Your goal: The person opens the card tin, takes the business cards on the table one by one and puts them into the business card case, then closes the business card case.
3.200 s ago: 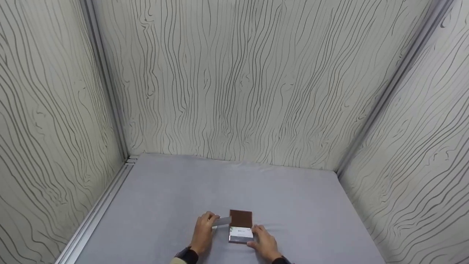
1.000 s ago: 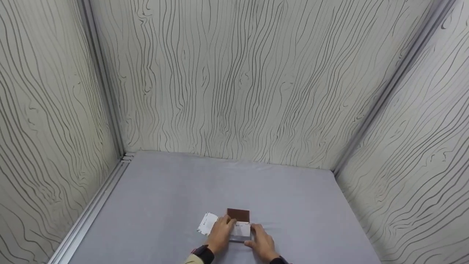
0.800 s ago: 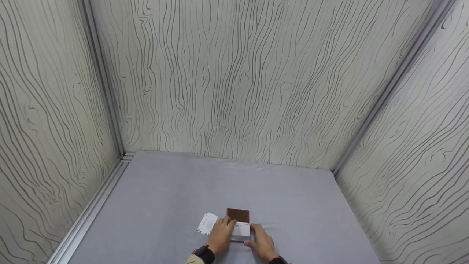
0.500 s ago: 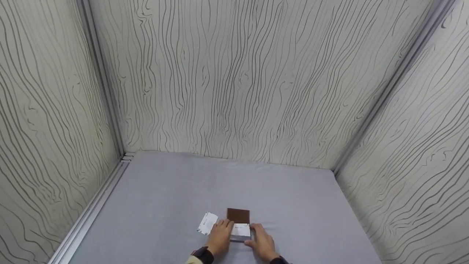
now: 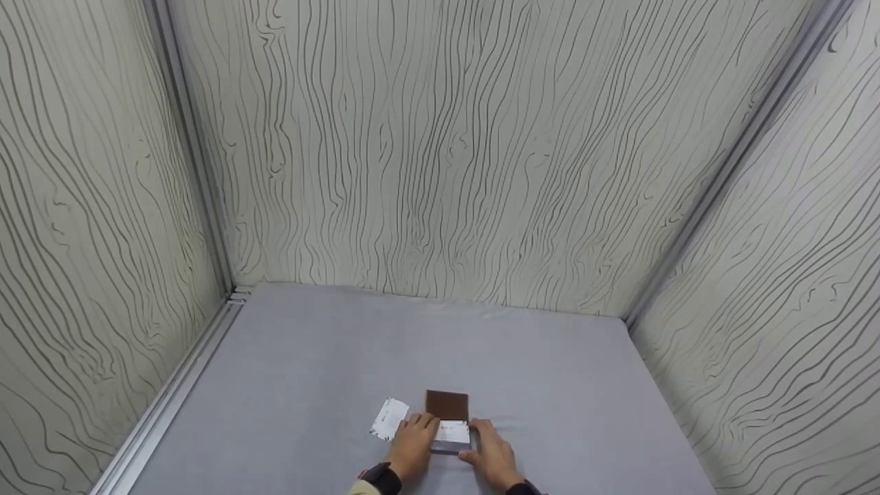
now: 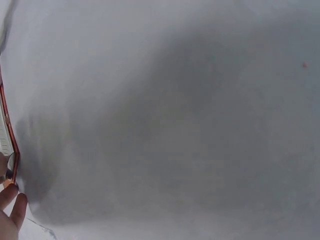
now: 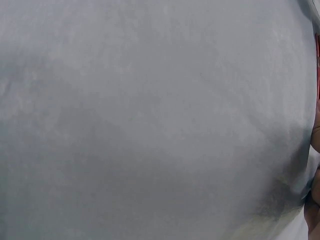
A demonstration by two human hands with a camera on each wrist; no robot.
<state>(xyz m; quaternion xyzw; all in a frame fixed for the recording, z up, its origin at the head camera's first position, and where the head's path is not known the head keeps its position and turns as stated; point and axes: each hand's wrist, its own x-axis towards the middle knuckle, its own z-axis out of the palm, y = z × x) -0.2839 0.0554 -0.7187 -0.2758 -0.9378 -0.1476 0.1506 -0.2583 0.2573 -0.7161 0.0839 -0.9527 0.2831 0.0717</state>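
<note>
A brown card case (image 5: pixel 447 404) lies unfolded on the grey cloth, its bare flap pointing away from me. White printed cards (image 5: pixel 454 431) sit in its near half, the lower part behind a shiny clear pocket. My left hand (image 5: pixel 412 443) holds the case's left side, fingers at the edge and partly over the card. With thumb and fingers spread along the opposite edge, my right hand (image 5: pixel 493 454) grips the case. Another white card (image 5: pixel 390 418) lies to the left, partly covered by my left fingers. In the left wrist view the case's reddish-brown edge (image 6: pixel 11 132) shows beside the fingertips.
Grey cloth (image 5: pixel 440 344) covers the table. Wood-grain patterned panels (image 5: pixel 440 151) rise behind and at both sides, with metal rails (image 5: pixel 192 151) at the corners. A metal profile (image 5: pixel 172 392) runs along the table's left edge.
My left hand has gone from holding a grey-looking card left of the case to the case itself. The loose card now lies flat, and the card in the pocket has slid slightly toward me.
</note>
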